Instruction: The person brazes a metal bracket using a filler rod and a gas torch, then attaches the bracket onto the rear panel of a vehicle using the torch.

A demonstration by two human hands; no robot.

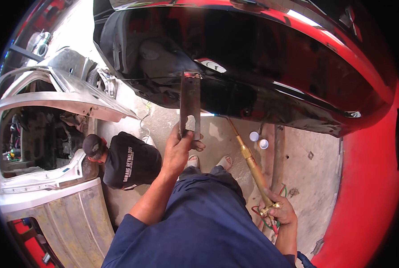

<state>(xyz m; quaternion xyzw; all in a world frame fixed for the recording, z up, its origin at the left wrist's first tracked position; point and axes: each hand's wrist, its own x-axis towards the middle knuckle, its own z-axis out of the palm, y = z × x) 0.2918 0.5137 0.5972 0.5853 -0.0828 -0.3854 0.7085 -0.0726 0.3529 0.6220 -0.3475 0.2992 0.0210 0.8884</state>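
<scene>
My left hand (180, 149) is closed round the lower end of a flat dark metal plate (191, 100) with a notch cut in it. Its upper end overlaps a rough, reddish spot on a glossy black car body panel (253, 58); whether they touch, I cannot tell. Lower right, my right hand (280, 209) grips a long brass gas torch (251, 166) by its valve end, where red and green hoses (275, 228) join. The nozzle points up and left toward the panel's lower edge. A small bluish-white glow shows just left of the tip.
Left of me a person in a black shirt and cap (134, 161) is bent low beside a stripped vehicle shell (43, 100). Two small white round containers (259, 140) stand on the concrete floor (306, 178) below the panel. A red surface (365, 178) lies at the right.
</scene>
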